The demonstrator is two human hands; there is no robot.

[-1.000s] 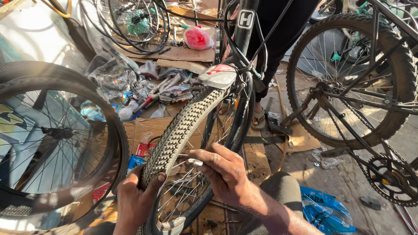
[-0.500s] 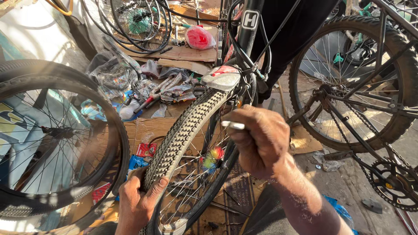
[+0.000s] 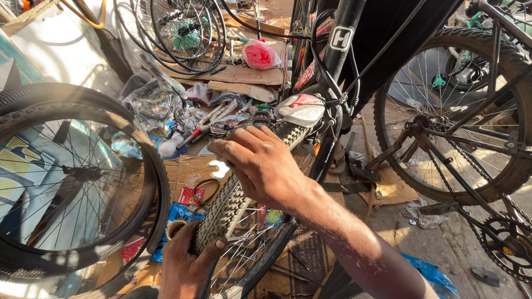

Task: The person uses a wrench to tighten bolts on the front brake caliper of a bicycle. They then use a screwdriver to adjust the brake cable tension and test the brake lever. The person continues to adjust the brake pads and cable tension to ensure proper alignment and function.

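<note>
A knobby bicycle tyre on a spoked wheel runs from the bottom centre up toward a black bike frame. My left hand grips the tyre's lower part, thumb across the tread. Higher up, my right hand lies palm down over the tread, its fingers spread and curled over the left side. A white and red mudguard sits just above the right hand.
A loose spoked wheel leans at the left. Another bicycle's rear wheel, chain and crank fill the right. Tools, plastic bags and cardboard litter the ground behind, with more wheels and a pink bag.
My right hand has moved up along the tyre from beside the left hand to near the mudguard. The left hand stays clamped low on the tyre.
</note>
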